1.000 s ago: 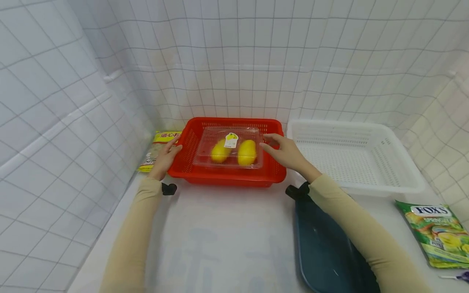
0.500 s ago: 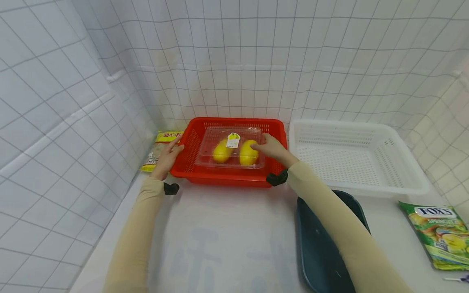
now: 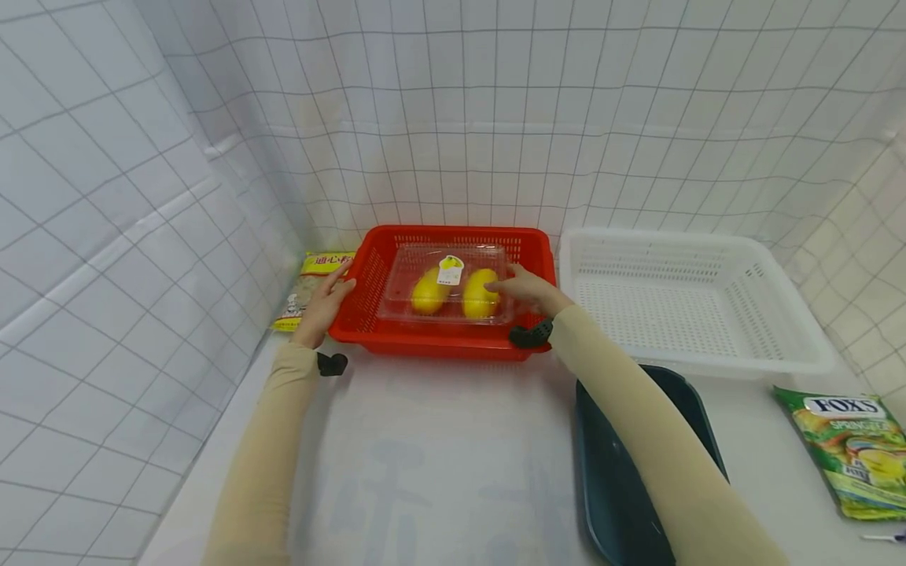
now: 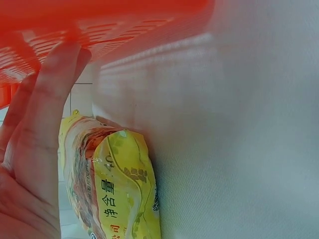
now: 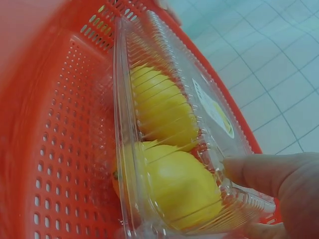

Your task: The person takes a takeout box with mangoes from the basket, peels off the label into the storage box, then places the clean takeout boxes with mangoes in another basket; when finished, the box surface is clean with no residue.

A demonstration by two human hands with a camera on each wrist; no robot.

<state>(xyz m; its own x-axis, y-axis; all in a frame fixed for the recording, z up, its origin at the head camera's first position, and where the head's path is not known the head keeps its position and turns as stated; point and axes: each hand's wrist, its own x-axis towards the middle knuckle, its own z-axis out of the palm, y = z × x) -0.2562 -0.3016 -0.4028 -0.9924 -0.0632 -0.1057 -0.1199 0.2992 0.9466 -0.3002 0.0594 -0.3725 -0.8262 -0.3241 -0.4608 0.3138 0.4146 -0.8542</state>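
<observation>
A clear plastic clamshell box [image 3: 401, 284] with two yellow lemon-like fruits [image 3: 480, 294] inside sits in the red basket [image 3: 425, 344]. On its lid is a white and yellow label [image 3: 449, 271]. My right hand [image 3: 532, 289] grips the box's right end; in the right wrist view the thumb [image 5: 254, 172] presses on the lid while the other fingers go down past the edge, mostly hidden. My left hand [image 3: 322, 308] is at the basket's left side, and the left wrist view shows its straight fingers [image 4: 57, 74] against the perforated outer wall.
Behind the left hand, against the wall, lies a yellow food bag [image 3: 300, 295]. A white basket [image 3: 708, 363] stands right of the red one. Under the right forearm is a dark blue tray [image 3: 598, 472]. A green FOX'S bag [image 3: 849, 456] lies at far right.
My right hand has moved left from the basket's right rim onto the end of the clear box and taken hold of it. The left hand stays at the basket's side.
</observation>
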